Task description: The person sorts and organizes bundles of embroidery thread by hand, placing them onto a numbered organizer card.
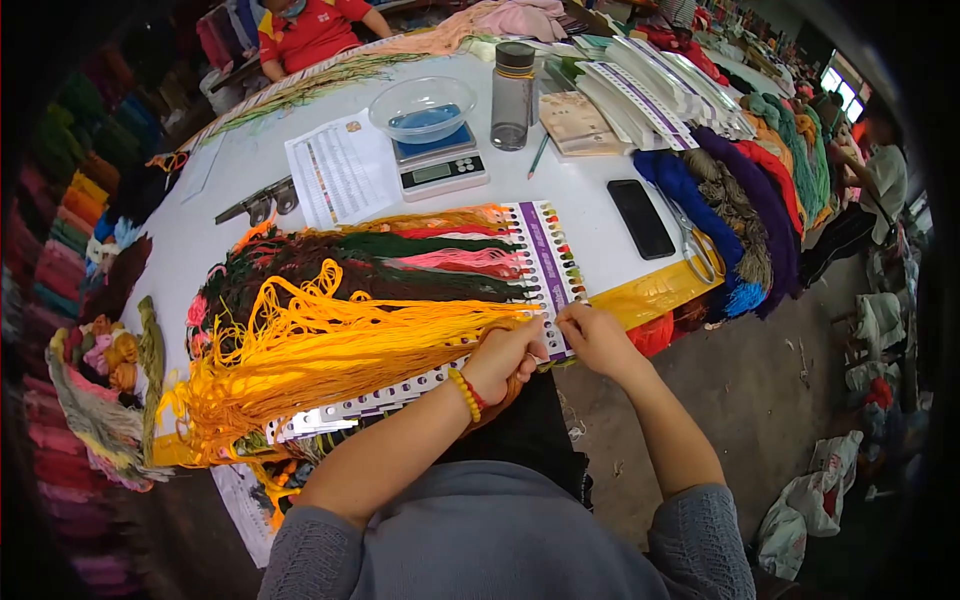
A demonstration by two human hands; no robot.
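A white thread card (541,243) with a purple stripe and punched holes lies near the table's front edge. Skeins of embroidery thread in dark green, pink, red and brown run left from its holes. Bright yellow thread (300,338) fans out nearer to me, beside golden-brown thread (375,372). My left hand (503,362) is closed around the golden-brown thread, close to the card's lower end. At the card's right edge, my right hand (597,342) is closed in a pinch. What its fingertips hold is too small to make out.
A kitchen scale (443,174) bears a clear bowl (423,108). Nearby are a bottle (514,95), printed sheet (342,172), phone (641,218) and scissors (697,250). Thread bundles (765,190) hang over the right edge. A person in red (312,35) sits across the table.
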